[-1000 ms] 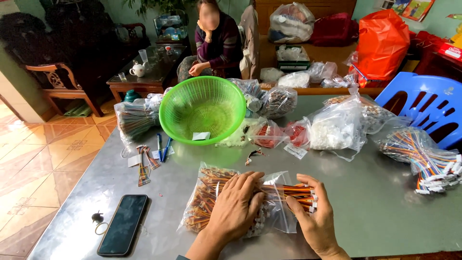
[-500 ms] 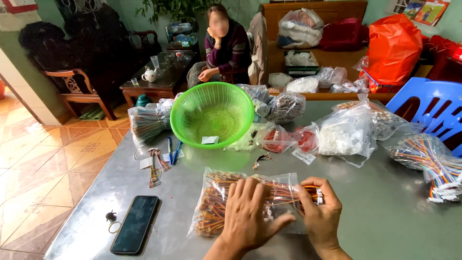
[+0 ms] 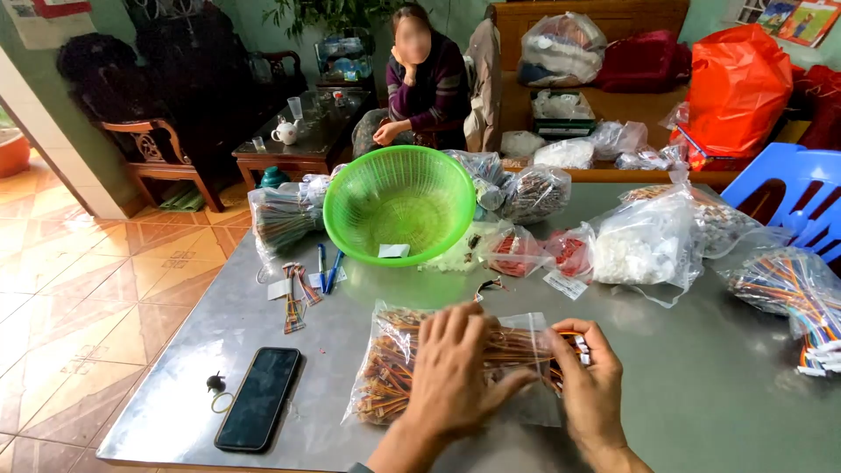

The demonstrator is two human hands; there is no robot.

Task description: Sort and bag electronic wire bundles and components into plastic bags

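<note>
A clear plastic bag (image 3: 399,368) full of orange and red wire harnesses lies on the grey metal table (image 3: 701,385) in front of me. My left hand (image 3: 455,372) rests flat on top of the bag, fingers spread, pressing it down. At the bag's open right end my right hand (image 3: 591,385) pinches a bundle of the wires with white connectors (image 3: 574,343).
A green plastic basket (image 3: 399,203) stands tilted behind the bag. A black phone (image 3: 259,409) lies at the front left. Several bags of wires and parts crowd the table's back and right (image 3: 648,241). A blue chair (image 3: 793,197) stands right. A seated person (image 3: 420,83) is beyond the table.
The view has shifted slightly. My hands stay on the bag; the left hand has slid a little right across it and the right hand keeps its hold at the open end.
</note>
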